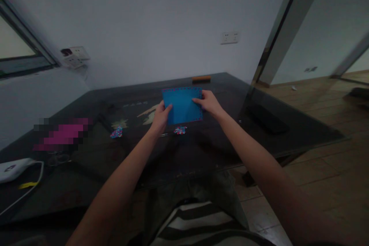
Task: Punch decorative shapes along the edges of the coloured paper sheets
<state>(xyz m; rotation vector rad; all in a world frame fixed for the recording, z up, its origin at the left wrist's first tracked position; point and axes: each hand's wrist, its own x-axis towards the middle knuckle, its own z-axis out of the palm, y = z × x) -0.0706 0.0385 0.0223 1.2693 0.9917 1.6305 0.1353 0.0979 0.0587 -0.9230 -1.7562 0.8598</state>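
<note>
Blue card held up in both hands

Left hand [162,117] grips the left edge of the blue card [183,104], thumb on its face; right hand [210,103] pinches the right edge. Card is above the dark table [201,142]. One bead-like pile [180,130] lies just below it, another small pile [117,132] farther left. Orange-brown box [201,79] near the wall.

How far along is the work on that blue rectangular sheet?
Seemingly done: small dark marks line the top edge of the flat blue rectangular sheet. In hand: the left hand and right hand hold it up by its sides. Possibly left: its middle is plain, and two small heaps of multicoloured bits lie on the dark table, though I can't tell whether they're meant for it.
</note>
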